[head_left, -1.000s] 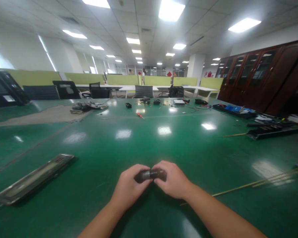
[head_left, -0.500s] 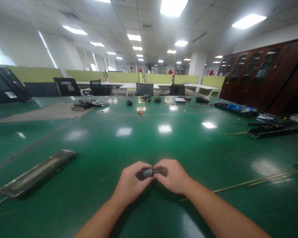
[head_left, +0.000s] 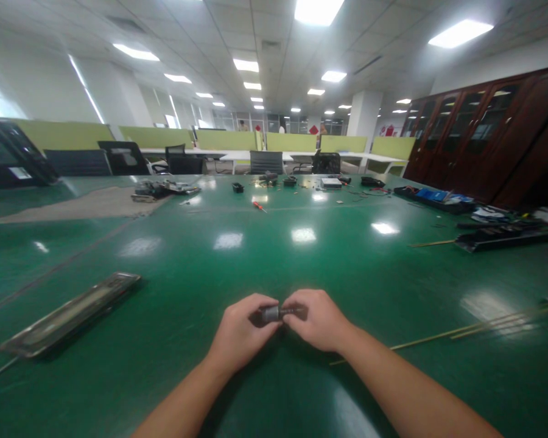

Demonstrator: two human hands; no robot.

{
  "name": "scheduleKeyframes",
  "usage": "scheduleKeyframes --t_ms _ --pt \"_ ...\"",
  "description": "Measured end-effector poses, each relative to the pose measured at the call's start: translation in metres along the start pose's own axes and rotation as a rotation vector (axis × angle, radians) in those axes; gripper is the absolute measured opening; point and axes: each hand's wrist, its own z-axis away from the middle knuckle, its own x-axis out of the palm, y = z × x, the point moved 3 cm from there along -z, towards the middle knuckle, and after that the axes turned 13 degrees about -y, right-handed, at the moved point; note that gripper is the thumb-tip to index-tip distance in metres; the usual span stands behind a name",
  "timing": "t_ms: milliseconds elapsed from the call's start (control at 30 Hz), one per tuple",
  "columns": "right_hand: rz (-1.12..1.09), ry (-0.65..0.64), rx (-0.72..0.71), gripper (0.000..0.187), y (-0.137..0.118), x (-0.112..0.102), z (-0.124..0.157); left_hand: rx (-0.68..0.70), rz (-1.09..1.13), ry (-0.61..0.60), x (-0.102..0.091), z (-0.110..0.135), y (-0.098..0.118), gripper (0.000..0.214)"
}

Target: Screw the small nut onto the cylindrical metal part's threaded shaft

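Observation:
Between my two hands is a small grey cylindrical part [head_left: 270,314] with a thinner dark shaft at its right end; its exact kind is too blurred to tell. My left hand [head_left: 242,325] grips the grey cylinder between thumb and fingers. On the right, my right hand [head_left: 317,319] pinches the dark shaft, and its fingers cover part of it. The fingertips of both hands nearly meet. Both hands are above the green tabletop [head_left: 265,267], near its front. Thin brass-coloured rods [head_left: 438,336] lie by my right forearm.
To the left rests a long, narrow metal-framed piece [head_left: 73,316] with a cable. A red screwdriver [head_left: 258,206] lies farther off, before several small dark parts. Black trays [head_left: 506,238] and a blue-filled box [head_left: 433,198] stand at the right. Dark wooden cabinets [head_left: 488,134] line the right wall.
Both hands keep their grip on the cylindrical part and sit very slightly higher in view. The camera has shifted a little; nothing was taken up or let go.

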Motion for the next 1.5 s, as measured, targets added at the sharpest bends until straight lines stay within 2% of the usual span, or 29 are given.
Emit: scheduleKeyframes --t_ms 1500 --pt "-0.021 -0.025 0.056 0.009 -0.0002 -0.0016 0.0008 -0.01 0.001 -0.006 0.0005 0.0001 0.0014 0.017"
